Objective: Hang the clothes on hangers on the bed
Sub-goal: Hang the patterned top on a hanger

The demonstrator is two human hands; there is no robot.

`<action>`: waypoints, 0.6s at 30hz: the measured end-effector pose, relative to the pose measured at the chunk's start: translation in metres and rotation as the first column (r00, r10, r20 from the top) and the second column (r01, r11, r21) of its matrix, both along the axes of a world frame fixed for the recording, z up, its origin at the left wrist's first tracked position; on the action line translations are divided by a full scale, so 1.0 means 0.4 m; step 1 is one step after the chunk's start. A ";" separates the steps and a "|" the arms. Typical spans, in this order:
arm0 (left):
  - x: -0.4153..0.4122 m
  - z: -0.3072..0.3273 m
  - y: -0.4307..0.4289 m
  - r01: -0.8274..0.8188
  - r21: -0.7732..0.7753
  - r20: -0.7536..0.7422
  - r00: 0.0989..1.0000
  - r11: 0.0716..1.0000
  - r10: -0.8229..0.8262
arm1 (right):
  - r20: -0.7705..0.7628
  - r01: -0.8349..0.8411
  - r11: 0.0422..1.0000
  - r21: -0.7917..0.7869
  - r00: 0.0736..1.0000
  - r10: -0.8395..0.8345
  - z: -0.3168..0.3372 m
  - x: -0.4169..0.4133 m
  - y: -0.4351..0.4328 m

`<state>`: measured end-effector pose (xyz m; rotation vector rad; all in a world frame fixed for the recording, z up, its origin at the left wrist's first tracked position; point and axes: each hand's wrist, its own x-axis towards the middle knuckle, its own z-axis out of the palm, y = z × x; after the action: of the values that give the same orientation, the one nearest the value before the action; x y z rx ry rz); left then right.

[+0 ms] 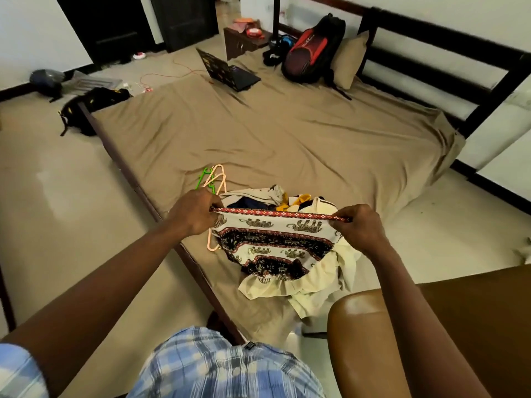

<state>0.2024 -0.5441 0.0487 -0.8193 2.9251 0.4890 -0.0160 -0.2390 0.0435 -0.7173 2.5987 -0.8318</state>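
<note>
Green and peach hangers (214, 179) lie on the bed (287, 133) at left. The left hand (195, 212) and right hand (359, 226), apart, each pinch the patterned garment (273, 242), stretching its red band above the clothes pile (313, 280).

Head-worn, downward, close over bed (287, 133).

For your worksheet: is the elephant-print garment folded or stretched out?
Stretched out: left hand and right hand pull the elephant-print garment taut by its band.
</note>
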 end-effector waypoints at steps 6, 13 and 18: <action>0.040 0.003 -0.028 0.108 0.148 0.138 0.982 0.983 -0.128 | 0.204 -0.233 0.969 0.080 0.956 0.213 0.071 -0.068 -0.006; 0.082 -0.053 -0.176 -0.018 0.731 -0.049 0.996 0.682 0.078 | 0.455 -0.237 0.971 0.023 0.867 0.201 0.097 -0.177 -0.168; 0.030 -0.291 -0.349 -0.140 0.668 -0.068 0.967 0.731 0.247 | 0.411 -0.021 0.999 0.031 0.911 0.006 -0.133 -0.228 -0.432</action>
<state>0.2146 -0.6839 -0.0679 -0.9908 2.4594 1.5520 -0.1073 -0.4118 -0.0098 -0.4851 2.2205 -0.8280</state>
